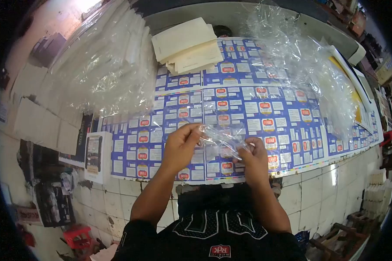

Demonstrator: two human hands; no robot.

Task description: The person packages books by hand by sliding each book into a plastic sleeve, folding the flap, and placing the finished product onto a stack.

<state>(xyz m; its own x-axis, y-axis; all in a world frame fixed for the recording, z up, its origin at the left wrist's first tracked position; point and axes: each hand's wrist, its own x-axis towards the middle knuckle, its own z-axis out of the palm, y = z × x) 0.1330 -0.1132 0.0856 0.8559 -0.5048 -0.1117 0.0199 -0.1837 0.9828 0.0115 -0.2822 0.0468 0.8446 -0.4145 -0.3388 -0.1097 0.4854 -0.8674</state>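
Note:
A clear plastic bag (222,138) is stretched between my two hands, above the table's blue printed sheets (191,108). My left hand (184,142) pinches its left end between thumb and fingers. At the other end, my right hand (253,157) has its fingers curled closed on the plastic. The bag looks crumpled and see-through, and the print shows beneath it. Further back on the table lies a stack of cream envelopes or folded papers (187,45).
A large stack of plastic-wrapped material (113,65) stands at the left. Loose clear plastic bags (309,65) are heaped at the back right. A white box (97,156) sits by the table's left edge. On the tiled floor is a red stool (77,237).

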